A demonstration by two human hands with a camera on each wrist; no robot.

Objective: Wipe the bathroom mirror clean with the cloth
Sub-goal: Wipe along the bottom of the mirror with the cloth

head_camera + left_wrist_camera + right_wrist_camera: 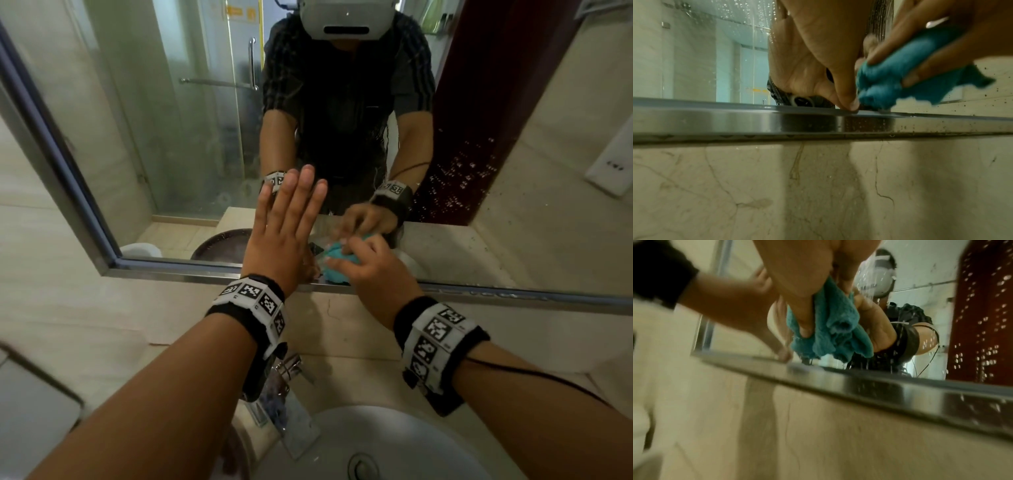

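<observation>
A wide bathroom mirror (178, 144) in a metal frame (178, 270) hangs on the marble wall. My left hand (284, 226) lies flat on the glass near its lower edge, fingers straight and pointing up. Just to its right my right hand (370, 263) grips a bunched teal cloth (337, 258) and presses it to the glass just above the bottom frame. The left wrist view shows the cloth (900, 76) beside my left thumb (846, 97). In the right wrist view the cloth (830, 331) hangs from my right fingers (803, 318). Water drops (469, 178) speckle the mirror's right part.
Below the mirror is a marble wall strip (102, 308), then a chrome tap (291, 373) and a white basin (394, 445). A white box (613, 161) is on the wall at right. The mirror reflects a glass shower door and the person.
</observation>
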